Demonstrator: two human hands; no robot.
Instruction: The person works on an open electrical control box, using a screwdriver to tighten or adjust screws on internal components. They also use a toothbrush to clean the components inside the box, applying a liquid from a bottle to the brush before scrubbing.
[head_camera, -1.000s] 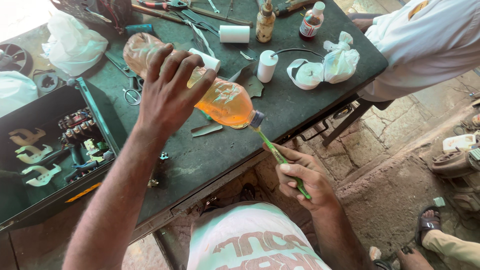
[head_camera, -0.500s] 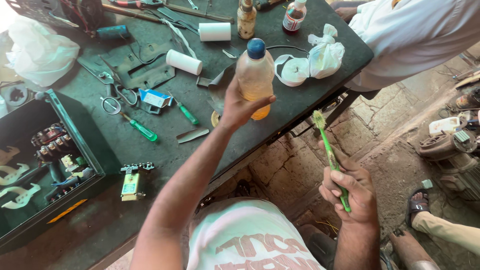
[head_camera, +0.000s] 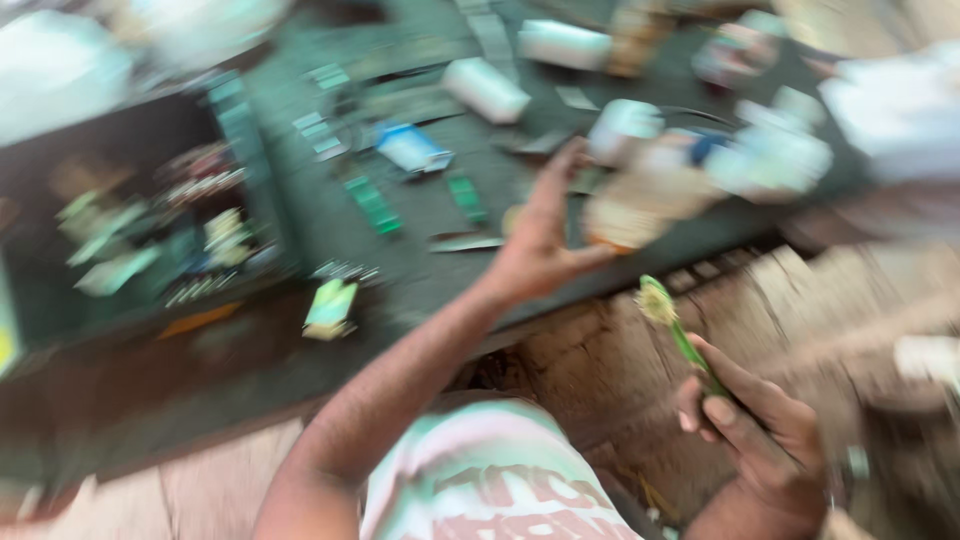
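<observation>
Picture badly motion-blurred; small items uncertain

Left hand (head_camera: 540, 250) reaches out over the table edge, fingers wrapped on the lower part of a pale plastic bottle (head_camera: 645, 190) with orange liquid at its bottom. The bottle sits above the right part of the dark green table (head_camera: 420, 270), near the front edge; whether its base touches the top, cannot tell. Right hand (head_camera: 755, 435) is off the table, low over the stone floor (head_camera: 600, 370), fist closed on the stem of a green brush (head_camera: 680, 335), bristle head up and tilted toward the bottle, apart from it.

Handling, as I judge it: keep the bottle upright and gripped low so the liquid stays put, set it down flat on a bare patch away from the edge, and hold the wet brush head clear of shirt and tools. Slow the move; a fast swing risks knocking the rolls.

Counts, as far as the blur allows:
- bottles in hand: one; one or two more shapes at the far edge, unsure
- brushes: one
- white rolls (head_camera: 485, 88): two clear, a third likely
- green-handled tools (head_camera: 372, 205): two
- open tray of parts (head_camera: 130, 230) at left: one
- another person's white sleeve (head_camera: 900, 105), top right: one
</observation>
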